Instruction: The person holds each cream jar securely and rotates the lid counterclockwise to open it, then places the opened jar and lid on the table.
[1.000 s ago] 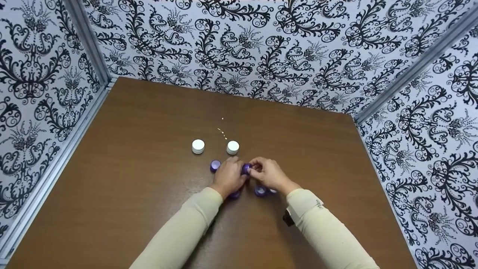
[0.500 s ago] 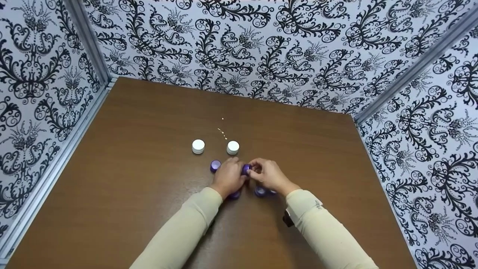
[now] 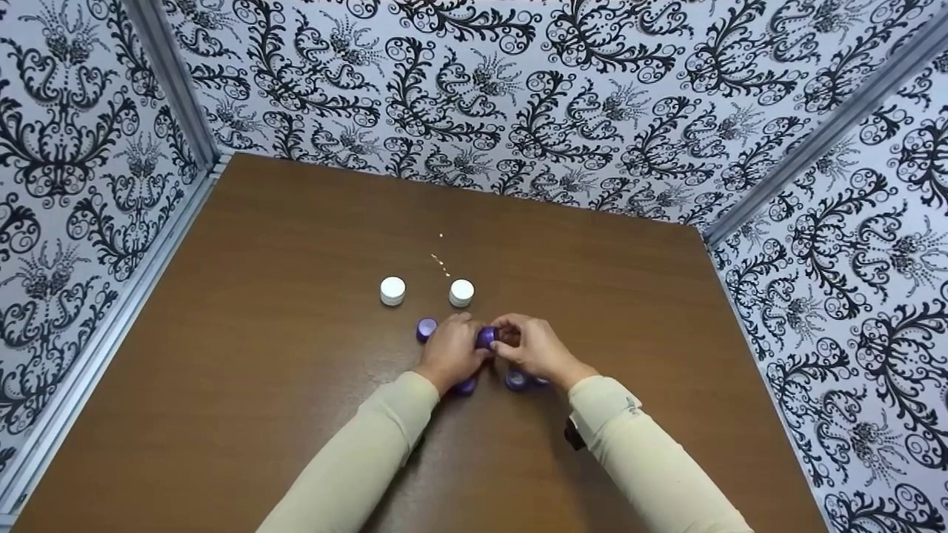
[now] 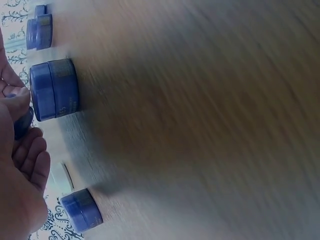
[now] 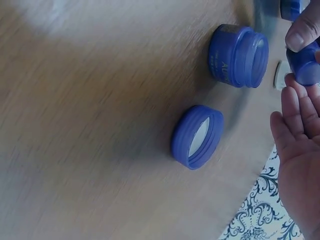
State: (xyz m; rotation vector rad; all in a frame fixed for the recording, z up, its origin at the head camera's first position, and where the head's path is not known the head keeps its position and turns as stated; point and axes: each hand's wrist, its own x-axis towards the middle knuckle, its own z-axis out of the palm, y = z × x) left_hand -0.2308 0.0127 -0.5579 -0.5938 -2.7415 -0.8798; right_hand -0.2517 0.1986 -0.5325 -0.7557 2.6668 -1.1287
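A small purple jar (image 3: pixel 486 337) sits between my two hands above the table, tilted. My left hand (image 3: pixel 453 348) grips it from the left, and my right hand (image 3: pixel 537 346) pinches it from the right. I cannot tell whether the right fingers are on its lid or its body. In the right wrist view, the thumb and fingertips touch the held jar's purple side. Below the right hand stand an open purple jar (image 5: pixel 237 57) and a purple lid (image 5: pixel 197 137) with a white liner facing up. A lidded purple jar (image 4: pixel 55 90) is close to the left hand.
Another purple jar (image 3: pixel 427 329) stands just left of the left hand. Two white jars (image 3: pixel 392 291) stand farther back, one left and one right. Small pale crumbs (image 3: pixel 441 262) lie behind them on the brown table (image 3: pixel 296 244). Patterned walls (image 3: pixel 474 96) enclose the table.
The held purple jar has turned slightly, with more of its side showing. Both hands stay in nearly the same place, and the right fingers have shifted a little. The other jars have not moved.
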